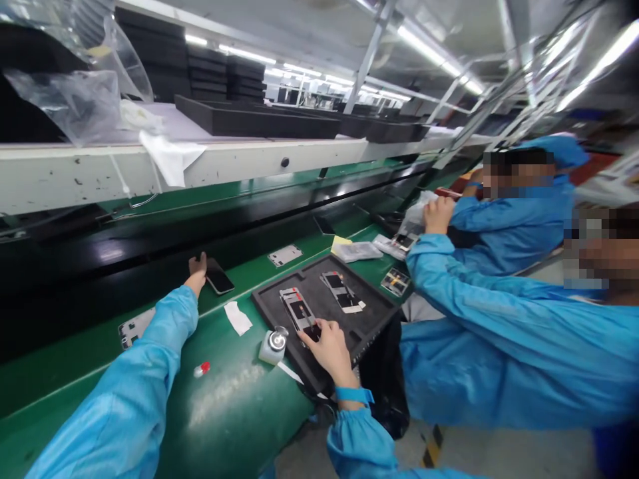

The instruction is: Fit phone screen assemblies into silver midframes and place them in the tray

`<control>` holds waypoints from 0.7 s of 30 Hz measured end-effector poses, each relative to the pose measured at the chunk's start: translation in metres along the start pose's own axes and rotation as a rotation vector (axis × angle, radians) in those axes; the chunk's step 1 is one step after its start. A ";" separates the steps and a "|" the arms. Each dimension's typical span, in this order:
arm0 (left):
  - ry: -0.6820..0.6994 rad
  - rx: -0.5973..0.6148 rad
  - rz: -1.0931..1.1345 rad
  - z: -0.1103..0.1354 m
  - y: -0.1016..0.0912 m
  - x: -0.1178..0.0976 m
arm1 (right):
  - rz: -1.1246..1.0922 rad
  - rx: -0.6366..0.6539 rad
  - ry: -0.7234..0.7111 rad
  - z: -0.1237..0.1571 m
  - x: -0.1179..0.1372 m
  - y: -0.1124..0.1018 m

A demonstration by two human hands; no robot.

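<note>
My left hand [197, 271] reaches out at the left side of a dark smartphone [219, 277] near the belt edge. Its fingers look apart; whether they touch the phone I cannot tell. Thumb and fingers of my right hand [329, 347] are closed on the near end of a phone screen assembly [301, 313], with a silver back and red tab. That assembly is in a black foam tray [359, 266]. A second group of phone screen assemblies [342, 293] lies in the tray's other recess. A blue strap [354, 395] circles my right wrist.
A white pump bottle [273, 346] stands by the tray. Paper [238, 319], a red-and-clear small item [202, 368] and metal plates [285, 255] lie around the green bench [224, 412]. A co-worker's blue sleeve [464, 286] is close at right. A shelf [239, 154] runs overhead.
</note>
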State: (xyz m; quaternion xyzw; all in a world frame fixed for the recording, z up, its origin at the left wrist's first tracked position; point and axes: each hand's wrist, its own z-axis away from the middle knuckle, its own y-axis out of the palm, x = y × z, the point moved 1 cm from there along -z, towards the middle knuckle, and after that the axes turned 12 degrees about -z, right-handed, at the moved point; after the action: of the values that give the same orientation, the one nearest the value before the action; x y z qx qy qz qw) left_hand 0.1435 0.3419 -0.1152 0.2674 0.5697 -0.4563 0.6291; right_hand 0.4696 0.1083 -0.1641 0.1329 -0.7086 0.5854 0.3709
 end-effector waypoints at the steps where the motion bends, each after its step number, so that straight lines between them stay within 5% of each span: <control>1: 0.051 0.015 -0.070 0.000 0.000 0.002 | 0.057 0.017 0.013 -0.001 0.001 0.002; 4: 0.209 0.095 -0.265 0.008 -0.014 0.006 | 0.174 0.084 0.042 -0.007 -0.001 0.000; 7: 0.389 0.174 -0.398 0.037 -0.065 0.009 | 0.198 0.092 0.071 -0.017 -0.010 -0.004; 10: 0.578 0.191 -0.483 0.090 -0.165 0.032 | 0.121 0.052 0.075 -0.027 -0.022 -0.007; 13: 0.717 0.024 -0.675 0.147 -0.280 0.089 | -0.084 0.049 0.097 -0.032 -0.030 -0.015; 15: 0.697 -0.048 -0.874 0.176 -0.332 0.135 | -0.166 0.073 0.108 -0.032 -0.030 -0.021; 18: 0.630 -0.039 -0.983 0.200 -0.352 0.182 | -0.206 0.075 0.088 -0.025 -0.021 -0.033; 21: 0.622 0.006 -0.914 0.196 -0.337 0.187 | -0.369 -0.038 0.090 -0.006 -0.004 -0.046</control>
State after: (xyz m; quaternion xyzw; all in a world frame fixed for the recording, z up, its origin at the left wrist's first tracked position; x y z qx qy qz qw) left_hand -0.0726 -0.0245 -0.1921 0.1166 0.7854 -0.5841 0.1682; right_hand 0.5032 0.1002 -0.1329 0.2271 -0.6659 0.4991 0.5059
